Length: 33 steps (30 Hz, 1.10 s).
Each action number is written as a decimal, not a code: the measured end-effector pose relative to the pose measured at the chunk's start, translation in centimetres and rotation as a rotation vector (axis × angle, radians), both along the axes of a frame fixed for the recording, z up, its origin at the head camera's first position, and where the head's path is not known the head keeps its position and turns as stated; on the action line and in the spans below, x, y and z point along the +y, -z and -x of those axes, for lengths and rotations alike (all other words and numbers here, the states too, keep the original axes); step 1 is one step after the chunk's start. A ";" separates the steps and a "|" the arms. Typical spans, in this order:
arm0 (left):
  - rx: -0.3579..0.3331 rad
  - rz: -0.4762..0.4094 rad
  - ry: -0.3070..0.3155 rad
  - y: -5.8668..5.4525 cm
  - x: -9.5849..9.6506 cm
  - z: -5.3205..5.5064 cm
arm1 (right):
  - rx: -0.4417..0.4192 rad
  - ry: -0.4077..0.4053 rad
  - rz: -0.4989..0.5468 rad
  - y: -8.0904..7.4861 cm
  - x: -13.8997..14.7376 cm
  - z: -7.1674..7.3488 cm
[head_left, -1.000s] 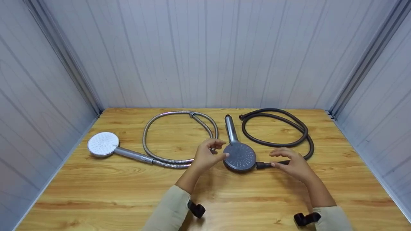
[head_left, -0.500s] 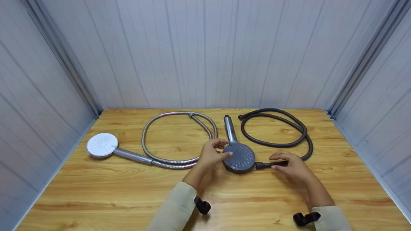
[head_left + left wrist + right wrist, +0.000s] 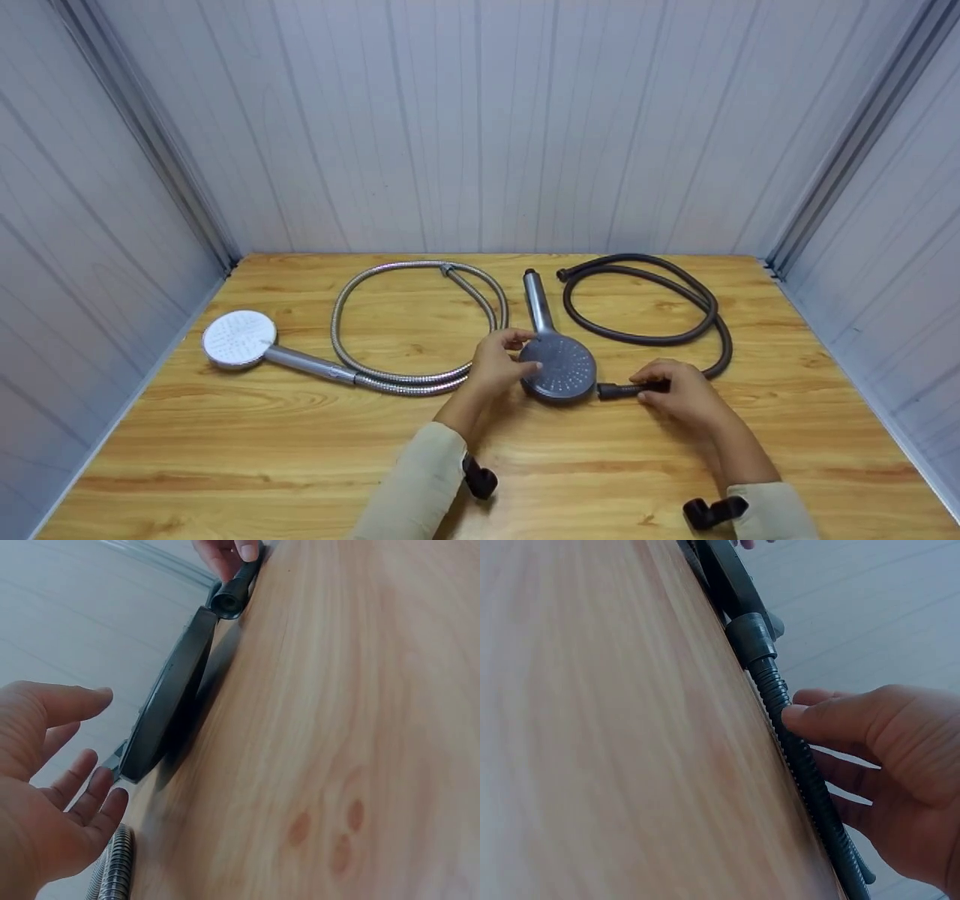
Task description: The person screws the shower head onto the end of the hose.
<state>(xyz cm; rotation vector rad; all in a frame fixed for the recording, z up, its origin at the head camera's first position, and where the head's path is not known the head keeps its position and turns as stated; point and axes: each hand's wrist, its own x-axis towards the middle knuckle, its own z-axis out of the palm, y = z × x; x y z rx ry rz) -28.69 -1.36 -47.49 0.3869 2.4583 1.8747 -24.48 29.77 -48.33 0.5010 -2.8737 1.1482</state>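
Note:
A dark grey hand shower [image 3: 568, 369] lies spray face up on the wooden table, its handle pointing to the back. My left hand [image 3: 496, 366] is at its left rim with thumb and fingers spread; in the left wrist view the thumb stands apart from the shower's edge [image 3: 171, 694]. To the right, my right hand [image 3: 686, 394] pinches a black shower hose [image 3: 618, 391] behind its end fitting. The right wrist view shows the thumb against the ribbed hose [image 3: 810, 780], other fingers behind it. The fitting's open end faces the shower's rim, a narrow gap between them.
On the left lies a second hand shower [image 3: 240, 339] with a white face, joined to a coiled silver metal hose [image 3: 401, 388]. Behind my right hand the black hose makes a loop [image 3: 637, 337]. Panelled walls [image 3: 480, 135] stand around the table [image 3: 225, 465].
My left hand has moved right, to the grey shower's rim. My right thumb and fingers have closed onto the black hose, and its end fitting has shifted slightly toward me.

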 end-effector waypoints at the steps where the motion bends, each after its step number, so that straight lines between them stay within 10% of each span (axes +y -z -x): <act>1: -0.011 0.015 0.000 0.1 0.0 0.0 | -0.001 0.001 -0.007 0.0 0.0 0.0; 33: -0.014 0.195 0.012 0.2 -1.2 -0.2 | -0.017 0.015 -0.066 -0.3 0.9 0.0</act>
